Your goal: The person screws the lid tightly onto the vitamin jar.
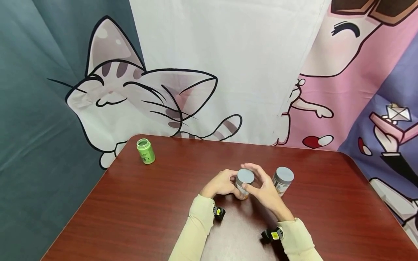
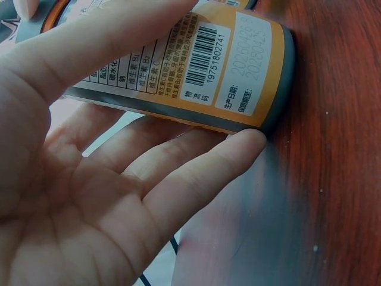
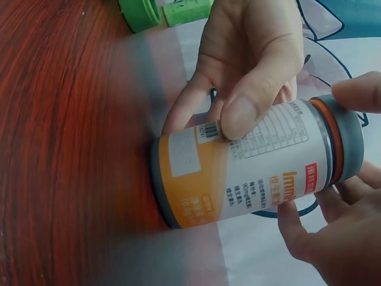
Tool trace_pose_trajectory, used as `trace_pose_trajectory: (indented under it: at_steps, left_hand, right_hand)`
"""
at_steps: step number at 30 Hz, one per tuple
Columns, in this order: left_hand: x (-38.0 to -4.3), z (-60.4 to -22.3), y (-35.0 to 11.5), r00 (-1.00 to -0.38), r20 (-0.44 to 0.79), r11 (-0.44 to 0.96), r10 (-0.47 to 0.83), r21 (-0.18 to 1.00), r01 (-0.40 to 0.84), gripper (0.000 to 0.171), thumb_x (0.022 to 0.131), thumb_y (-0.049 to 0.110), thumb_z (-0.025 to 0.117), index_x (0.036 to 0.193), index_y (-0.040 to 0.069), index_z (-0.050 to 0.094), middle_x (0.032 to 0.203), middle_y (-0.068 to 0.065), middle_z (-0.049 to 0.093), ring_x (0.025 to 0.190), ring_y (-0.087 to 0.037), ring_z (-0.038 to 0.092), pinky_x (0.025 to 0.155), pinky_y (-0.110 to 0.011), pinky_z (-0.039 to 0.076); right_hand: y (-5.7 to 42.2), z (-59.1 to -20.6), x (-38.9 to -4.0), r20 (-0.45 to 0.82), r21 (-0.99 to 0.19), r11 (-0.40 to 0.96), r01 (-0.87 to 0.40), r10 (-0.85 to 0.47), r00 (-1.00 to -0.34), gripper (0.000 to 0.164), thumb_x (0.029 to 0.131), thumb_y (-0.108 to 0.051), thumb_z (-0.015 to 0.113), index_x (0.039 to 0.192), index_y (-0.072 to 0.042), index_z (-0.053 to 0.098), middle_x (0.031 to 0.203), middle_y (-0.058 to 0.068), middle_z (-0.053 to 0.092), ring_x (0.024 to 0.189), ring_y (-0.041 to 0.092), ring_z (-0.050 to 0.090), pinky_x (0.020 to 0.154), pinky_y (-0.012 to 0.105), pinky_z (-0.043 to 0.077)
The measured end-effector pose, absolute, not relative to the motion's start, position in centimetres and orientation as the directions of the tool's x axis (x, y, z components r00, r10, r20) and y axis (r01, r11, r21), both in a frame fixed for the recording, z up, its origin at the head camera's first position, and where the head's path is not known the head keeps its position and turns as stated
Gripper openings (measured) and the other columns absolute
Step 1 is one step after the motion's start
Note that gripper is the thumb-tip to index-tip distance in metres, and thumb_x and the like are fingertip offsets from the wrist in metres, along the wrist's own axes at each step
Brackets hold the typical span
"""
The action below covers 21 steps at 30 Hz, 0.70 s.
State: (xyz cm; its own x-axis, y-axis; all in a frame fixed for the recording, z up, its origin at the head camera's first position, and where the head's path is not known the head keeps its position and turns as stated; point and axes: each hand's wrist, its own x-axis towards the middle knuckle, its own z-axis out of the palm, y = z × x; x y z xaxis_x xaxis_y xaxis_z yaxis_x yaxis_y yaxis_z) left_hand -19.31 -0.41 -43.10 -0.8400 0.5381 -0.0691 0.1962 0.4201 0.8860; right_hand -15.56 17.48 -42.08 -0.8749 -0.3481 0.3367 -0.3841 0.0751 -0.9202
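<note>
A supplement jar [image 1: 241, 187] with a grey lid [image 1: 245, 175] and an orange-and-white label stands between both hands on the table. My left hand [image 1: 223, 183] grips its body low down, with the thumb across the label in the right wrist view. Up at the lid, my right hand [image 1: 262, 186] holds it between thumb and fingers. An orange ring [image 3: 328, 140] shows just below the lid in the right wrist view. Printed text and a barcode [image 2: 205, 56] face the left wrist camera. Close beyond the right hand stands a second grey-lidded jar [image 1: 283, 180].
A green jar [image 1: 146, 152] without a lid stands at the far left of the brown wooden table [image 1: 130, 217]. Behind the table's back edge hangs a cloth printed with a cartoon cat [image 1: 114, 108].
</note>
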Motion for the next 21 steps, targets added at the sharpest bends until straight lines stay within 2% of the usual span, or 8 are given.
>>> trace_pose_trajectory:
  at_steps: [9, 16, 21]
  left_hand:
    - [-19.37, -42.86, -0.41, -0.844, -0.064, 0.419, 0.533, 0.886, 0.197, 0.043, 0.058, 0.014, 0.085, 0.095, 0.029, 0.067, 0.08, 0.014, 0.067, 0.077, -0.003, 0.06, 0.077, -0.022, 0.045]
    - [-19.32, -42.76, -0.48, -0.844, -0.074, 0.416, 0.531, 0.891, 0.183, 0.042, 0.059, 0.014, 0.085, 0.094, 0.03, 0.067, 0.08, 0.014, 0.067, 0.078, -0.003, 0.06, 0.077, -0.022, 0.045]
    - [-19.36, -42.72, -0.5, -0.845, -0.071, 0.412, 0.531, 0.893, 0.183, 0.043, 0.059, 0.013, 0.084, 0.095, 0.029, 0.067, 0.082, 0.014, 0.067, 0.078, -0.003, 0.06, 0.076, -0.022, 0.046]
  right_hand:
    - [17.09, -41.99, -15.59, 0.317, -0.918, 0.141, -0.372, -0.305, -0.898, 0.056, 0.079, -0.007, 0.07, 0.129, -0.005, 0.044, 0.128, 0.008, 0.051, 0.11, 0.02, 0.051, 0.088, 0.023, 0.044]
    - [16.82, -42.23, -15.66, 0.321, -0.913, 0.166, -0.373, -0.273, -0.907, 0.055, 0.078, -0.015, 0.073, 0.125, -0.009, 0.047, 0.125, 0.007, 0.053, 0.105, 0.016, 0.054, 0.084, 0.024, 0.046]
    - [16.47, -42.06, -15.44, 0.314, -0.901, 0.238, -0.362, -0.217, -0.924, 0.054, 0.076, -0.018, 0.075, 0.124, -0.012, 0.05, 0.119, 0.006, 0.055, 0.094, 0.016, 0.058, 0.078, 0.027, 0.048]
